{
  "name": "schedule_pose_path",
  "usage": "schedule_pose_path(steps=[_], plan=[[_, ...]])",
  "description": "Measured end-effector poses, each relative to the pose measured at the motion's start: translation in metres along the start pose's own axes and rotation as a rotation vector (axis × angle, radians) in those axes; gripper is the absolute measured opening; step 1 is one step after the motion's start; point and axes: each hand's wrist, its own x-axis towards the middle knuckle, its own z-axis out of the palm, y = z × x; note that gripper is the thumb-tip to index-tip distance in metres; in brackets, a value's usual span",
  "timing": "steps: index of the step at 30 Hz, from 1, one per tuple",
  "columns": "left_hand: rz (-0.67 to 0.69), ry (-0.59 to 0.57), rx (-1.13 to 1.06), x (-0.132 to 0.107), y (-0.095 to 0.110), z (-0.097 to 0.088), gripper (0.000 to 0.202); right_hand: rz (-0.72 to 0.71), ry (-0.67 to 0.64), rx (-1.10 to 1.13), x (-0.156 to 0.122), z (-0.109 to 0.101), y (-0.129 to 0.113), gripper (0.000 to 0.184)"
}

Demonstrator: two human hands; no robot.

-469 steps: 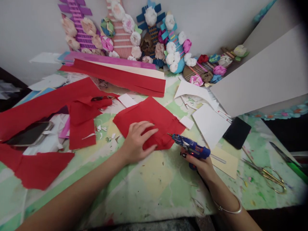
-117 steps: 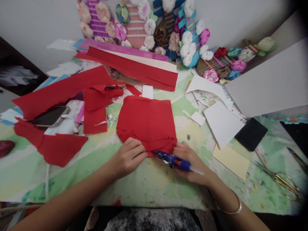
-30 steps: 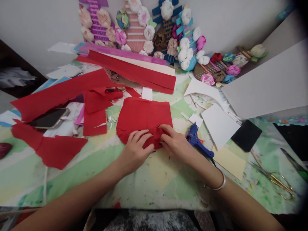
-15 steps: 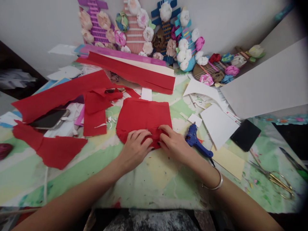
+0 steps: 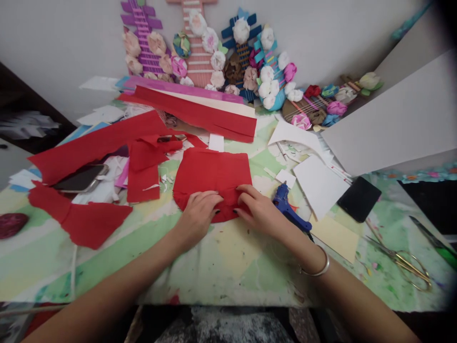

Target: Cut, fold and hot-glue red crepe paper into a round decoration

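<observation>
A red piece of crepe paper (image 5: 214, 169) with a rounded lower edge lies in front of me. At its lower left my left hand (image 5: 200, 214) pinches the near edge, fingers bent and drawn together. My right hand (image 5: 259, 209) grips the same edge a short way to the right, thumb and fingers curled on the paper. Between the two hands the paper is creased. Just right of my right hand lies a blue glue gun (image 5: 290, 209). What is under the red paper is hidden.
Red strips (image 5: 100, 145) and offcuts (image 5: 85, 221) lie left, partly over a phone (image 5: 81, 178). White card (image 5: 321, 186), a black flat square (image 5: 359, 199) and gold-handled scissors (image 5: 407, 264) are at right. Flower-decorated guitar shapes (image 5: 200, 57) lean on the back wall.
My left fingers have drawn closer together on the paper's near edge. My right hand stays at almost the same spot. The whole view has shifted slightly.
</observation>
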Motion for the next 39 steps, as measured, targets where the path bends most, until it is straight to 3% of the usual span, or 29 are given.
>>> schedule_pose_path(steps=[4,6,11,19,26,32,35,39], plan=[[-0.050,0.113,-0.114,0.003,0.001,-0.014,0.003,-0.059,0.015,0.064,-0.011,-0.008,0.010,0.010],[-0.097,0.105,-0.106,0.004,-0.001,-0.019,0.010,-0.122,0.046,0.068,-0.017,-0.009,0.014,0.003],[-0.225,0.040,-0.190,0.008,-0.009,-0.017,0.019,-0.202,0.091,0.037,-0.030,-0.008,0.009,0.014],[-0.142,0.023,-0.118,0.016,-0.010,-0.010,0.021,-0.180,0.115,-0.046,-0.045,-0.003,-0.005,0.018],[-0.035,0.021,-0.114,0.030,-0.025,-0.009,0.019,-0.192,0.104,-0.044,-0.047,0.006,-0.020,0.020],[0.032,0.119,-0.092,0.031,-0.008,-0.022,0.012,-0.207,0.132,0.041,-0.044,0.006,-0.044,0.015],[0.072,0.141,-0.046,0.027,0.000,-0.026,0.009,-0.158,0.202,0.076,-0.049,-0.007,-0.041,0.008],[0.000,0.196,0.045,0.025,-0.007,-0.032,0.010,0.098,0.427,-0.033,-0.071,-0.026,-0.013,0.008]])
